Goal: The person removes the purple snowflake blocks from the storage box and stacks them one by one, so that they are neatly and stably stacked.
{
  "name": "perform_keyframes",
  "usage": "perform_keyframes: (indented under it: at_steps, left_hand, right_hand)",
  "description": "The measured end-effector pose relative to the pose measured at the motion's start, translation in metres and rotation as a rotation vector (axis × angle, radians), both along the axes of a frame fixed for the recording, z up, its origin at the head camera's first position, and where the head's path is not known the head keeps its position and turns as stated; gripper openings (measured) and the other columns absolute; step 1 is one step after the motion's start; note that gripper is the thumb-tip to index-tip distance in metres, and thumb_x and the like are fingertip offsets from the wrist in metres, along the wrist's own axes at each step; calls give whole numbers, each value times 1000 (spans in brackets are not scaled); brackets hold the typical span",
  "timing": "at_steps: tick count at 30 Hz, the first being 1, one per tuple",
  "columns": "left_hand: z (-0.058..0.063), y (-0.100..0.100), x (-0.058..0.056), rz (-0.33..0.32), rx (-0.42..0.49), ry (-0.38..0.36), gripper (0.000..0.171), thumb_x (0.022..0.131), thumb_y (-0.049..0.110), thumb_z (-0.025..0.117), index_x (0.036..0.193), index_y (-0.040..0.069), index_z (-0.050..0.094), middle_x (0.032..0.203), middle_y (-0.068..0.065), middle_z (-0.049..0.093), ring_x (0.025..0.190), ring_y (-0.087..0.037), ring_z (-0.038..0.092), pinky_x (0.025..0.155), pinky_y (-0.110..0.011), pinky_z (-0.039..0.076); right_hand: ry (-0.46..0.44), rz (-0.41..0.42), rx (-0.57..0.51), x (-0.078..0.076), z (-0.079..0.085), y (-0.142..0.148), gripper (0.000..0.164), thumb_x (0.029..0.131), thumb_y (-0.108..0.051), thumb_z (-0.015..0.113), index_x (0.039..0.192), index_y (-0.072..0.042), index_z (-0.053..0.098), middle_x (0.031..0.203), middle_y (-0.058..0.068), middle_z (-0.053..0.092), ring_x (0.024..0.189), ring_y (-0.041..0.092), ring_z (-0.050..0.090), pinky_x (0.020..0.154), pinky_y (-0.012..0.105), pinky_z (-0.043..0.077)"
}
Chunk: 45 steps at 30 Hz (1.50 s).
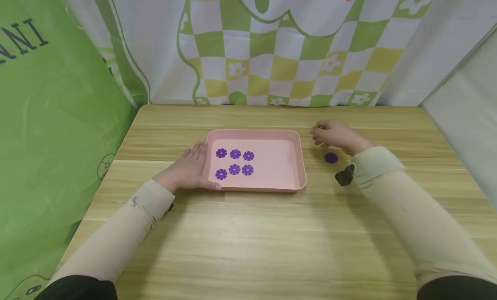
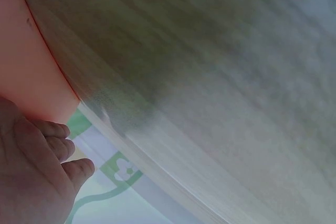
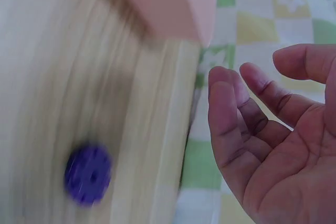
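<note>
A shallow pink tray (image 1: 276,165) lies on the wooden table with several purple notched discs (image 1: 234,169) in two rows on its left half. My left hand (image 1: 190,167) rests against the tray's left side, fingers straight along the wall and thumb at the front left corner. In the left wrist view that hand (image 2: 31,171) is beside the pink wall (image 2: 31,61). To the right of the tray my right hand (image 1: 337,135) hovers over the table. The right wrist view shows it (image 3: 283,145) with loosely bent fingers, holding nothing. A purple notched disc (image 1: 331,157) lies on the table below it.
Behind the table's far edge hangs a checkered green, yellow and white cloth (image 1: 287,67). A green sheet (image 1: 50,119) hangs along the left side and a pale one (image 1: 466,84) along the right. A dark wrist camera (image 1: 344,176) sits under the right cuff.
</note>
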<state>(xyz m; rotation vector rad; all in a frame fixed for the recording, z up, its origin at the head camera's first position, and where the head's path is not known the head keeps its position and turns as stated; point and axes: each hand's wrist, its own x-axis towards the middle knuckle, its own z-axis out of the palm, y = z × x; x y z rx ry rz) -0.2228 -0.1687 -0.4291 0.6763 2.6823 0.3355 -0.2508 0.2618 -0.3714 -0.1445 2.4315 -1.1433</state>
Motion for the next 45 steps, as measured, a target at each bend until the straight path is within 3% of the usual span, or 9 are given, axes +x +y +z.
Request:
perform_keyframes:
  at_steps: [9,21,28,32,37,45]
  left_hand:
    - [2,0,0,-8,-31,21,150,71,81,74,159,-12,-5,168,-30,-4,156,-42,-5,125,-54,-1]
    - [5,0,1,-26,-119,66,148,72,84,70,159,-11,-3,167,-28,-8,155,-41,-9,124,-52,-5]
    - [5,2,1,-23,-130,71,148,72,85,68,160,-9,-4,168,-27,-9,155,-40,-10,124,-53,-8]
    - [3,0,2,-22,-141,85,148,72,86,68,159,-9,-4,168,-28,-7,155,-40,-11,123,-54,-9]
    - [3,-1,3,-19,-140,94,147,73,86,67,160,-9,-3,168,-27,-7,155,-40,-11,123,-54,-10]
    - [5,1,4,-5,-125,77,147,72,87,67,160,-8,-3,168,-26,-6,155,-40,-11,122,-56,-12]
  right_hand:
    - [-14,16,-133,-6,2,-43,43,111,-21,45,138,12,47,138,36,51,126,46,55,105,50,50]
    - [-56,120,-71,-11,-14,-99,37,108,-17,52,135,9,56,132,26,60,121,38,61,100,45,54]
    - [-17,183,99,-19,-20,-123,31,102,-18,62,128,0,62,118,15,67,104,27,67,91,37,58]
    - [11,245,196,-28,-23,-138,34,100,-17,66,128,1,62,116,14,67,95,23,69,88,34,57]
    - [57,294,276,-28,-21,-158,36,96,-14,68,128,1,65,119,14,68,96,23,65,90,37,56]
    - [120,311,391,-21,-28,-176,18,91,-17,77,100,-4,68,94,8,65,88,22,61,83,36,54]
